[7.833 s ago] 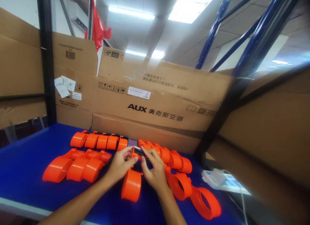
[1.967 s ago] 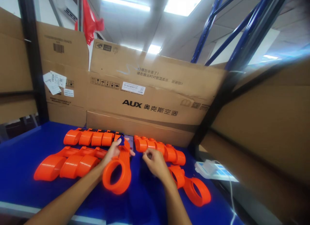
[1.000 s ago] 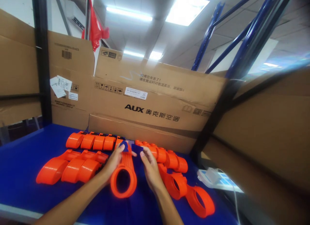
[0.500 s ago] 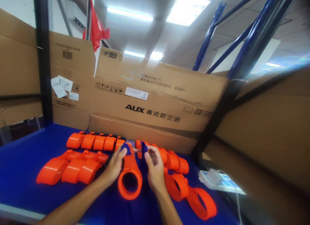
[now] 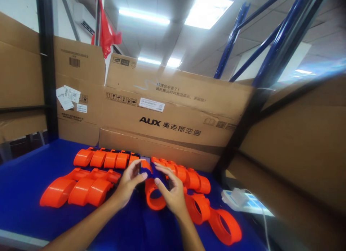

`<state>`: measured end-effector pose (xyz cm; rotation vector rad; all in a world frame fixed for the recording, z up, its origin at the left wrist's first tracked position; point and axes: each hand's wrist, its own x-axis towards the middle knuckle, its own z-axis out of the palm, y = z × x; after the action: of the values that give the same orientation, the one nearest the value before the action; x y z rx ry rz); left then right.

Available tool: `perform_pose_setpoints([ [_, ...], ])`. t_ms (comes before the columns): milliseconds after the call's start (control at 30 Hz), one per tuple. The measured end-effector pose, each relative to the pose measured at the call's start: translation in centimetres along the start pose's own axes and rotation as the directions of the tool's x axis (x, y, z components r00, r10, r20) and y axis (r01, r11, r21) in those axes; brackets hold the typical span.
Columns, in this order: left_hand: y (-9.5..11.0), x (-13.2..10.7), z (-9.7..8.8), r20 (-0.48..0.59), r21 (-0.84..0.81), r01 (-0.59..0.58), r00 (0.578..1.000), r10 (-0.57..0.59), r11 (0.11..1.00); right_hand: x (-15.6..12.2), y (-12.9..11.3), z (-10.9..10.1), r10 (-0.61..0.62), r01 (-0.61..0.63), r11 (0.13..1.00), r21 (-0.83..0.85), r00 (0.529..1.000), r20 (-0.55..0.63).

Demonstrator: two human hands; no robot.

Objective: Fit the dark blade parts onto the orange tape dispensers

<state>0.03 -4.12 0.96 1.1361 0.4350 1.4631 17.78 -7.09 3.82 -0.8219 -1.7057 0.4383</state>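
Observation:
An orange tape dispenser [image 5: 148, 193] with a round ring and a handle is up in front of me, ring end low. My left hand [image 5: 128, 184] pinches its upper end between thumb and fingers, at the dark blue tip. On the other side, my right hand [image 5: 174, 193] has thumb and fingertips around a dark blue plastic piece [image 5: 154, 170] close against the dispenser. The fingers partly cover where piece and dispenser meet, so I cannot tell whether they are joined.
Orange dispensers [image 5: 83, 157] stand in rows at the left, with larger-looking ones [image 5: 58, 189] in front. More orange dispensers [image 5: 227, 227] lie at the right on the blue tabletop [image 5: 24, 207]. A white power strip [image 5: 243, 200] sits right. Cardboard [image 5: 173, 143] walls the back.
The dispenser has tilted, its ring swinging up and to the right. My hands have come closer together, and the blue piece in my right hand is now against the dispenser's upper end.

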Motion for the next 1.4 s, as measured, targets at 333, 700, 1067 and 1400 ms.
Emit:
perform_pose_setpoints([
  [333, 0.25, 0.02, -0.13, 0.058, -0.022, 0.001, 0.998, 0.0, 1.0, -0.08, -0.06, 0.09, 0.066, -0.067, 0.996, 0.051, 0.998, 0.019],
  [700, 0.31, -0.21, -0.46, 0.182, -0.07, -0.063, 0.98, 0.075, 0.996, -0.52, 0.56, -0.79, -0.035, 0.044, 0.973, -0.225, 0.998, 0.046],
  [1067, 0.51, 0.04, -0.54, 0.033, 0.225, -0.164, 0.986, 0.161, 0.96, -0.55, 0.69, -0.55, -0.338, 0.333, 0.762, -0.555, 0.936, 0.098],
  [1400, 0.34, -0.07, -0.49, 0.002, 0.273, -0.161, 0.986, 0.166, 0.949, -0.71, 0.77, -0.34, -0.35, 0.342, 0.749, -0.568, 0.931, 0.098],
])
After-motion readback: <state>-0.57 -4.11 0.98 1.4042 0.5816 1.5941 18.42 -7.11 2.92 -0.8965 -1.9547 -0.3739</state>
